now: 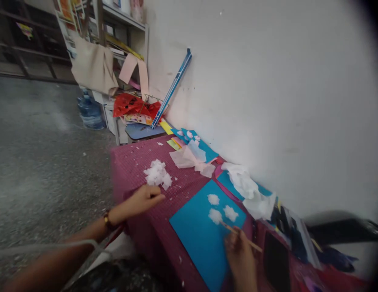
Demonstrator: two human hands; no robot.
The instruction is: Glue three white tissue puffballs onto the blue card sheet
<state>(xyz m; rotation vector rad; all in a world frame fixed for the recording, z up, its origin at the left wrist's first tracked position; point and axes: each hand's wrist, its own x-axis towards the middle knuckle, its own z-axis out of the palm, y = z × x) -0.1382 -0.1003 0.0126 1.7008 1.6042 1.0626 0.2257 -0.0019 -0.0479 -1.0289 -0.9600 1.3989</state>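
My right hand (pixel 241 253) grips a thin wooden stick (pixel 230 228) like a pen. Its tip touches the lowest of three fluffy white paper tufts (pixel 215 216), which sit on a blue sheet of card (pixel 195 225). My left hand (pixel 148 198) is at the table's near left edge, fingers curled in. What it holds, if anything, is hidden. Just beyond it lies a heap of torn white paper bits (pixel 157 173). The stick's rear end shows behind my right hand.
Crumpled white tissue (pixel 246 186) and thin white sheets (pixel 191 156) lie along the wall side of the maroon-covered table (pixel 130 156). A dark flat object (pixel 277 259) lies at right. Beyond stand a long blue box (pixel 172 89), shelves and a water bottle (pixel 89 110).
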